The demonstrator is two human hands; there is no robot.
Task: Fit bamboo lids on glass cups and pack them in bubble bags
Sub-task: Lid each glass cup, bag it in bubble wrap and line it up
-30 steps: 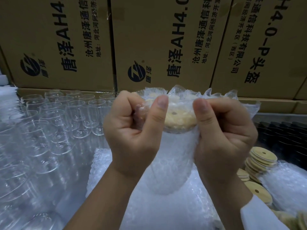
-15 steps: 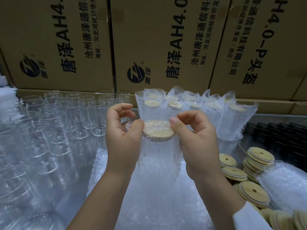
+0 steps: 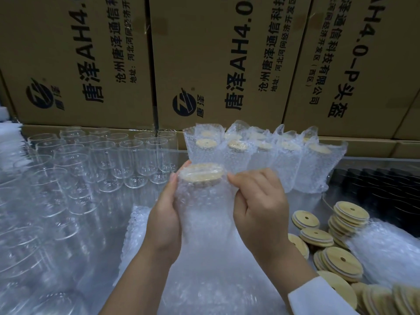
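Bag mouth, pinched up above the rim a second ago, is now folded flat over the bamboo lid [image 3: 201,172]. The left hand [image 3: 167,214] has dropped to wrap the side of the bagged cup [image 3: 204,208]. The right hand [image 3: 259,208] pinches the folded film at the lid's right edge. The cup is held upright in the air, just in front of the row of packed cups [image 3: 284,160]. Wrapping looks done, so setting it in the row is likely next. Empty glasses [image 3: 102,160] wait at left, loose lids [image 3: 327,235] at right.

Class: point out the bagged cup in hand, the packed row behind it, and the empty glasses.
bagged cup [image 3: 204,201], head view, bubble wrap over its side.
packed row [image 3: 268,160], head view, a middle bag's front.
empty glasses [image 3: 133,158], head view, one glass's wall.
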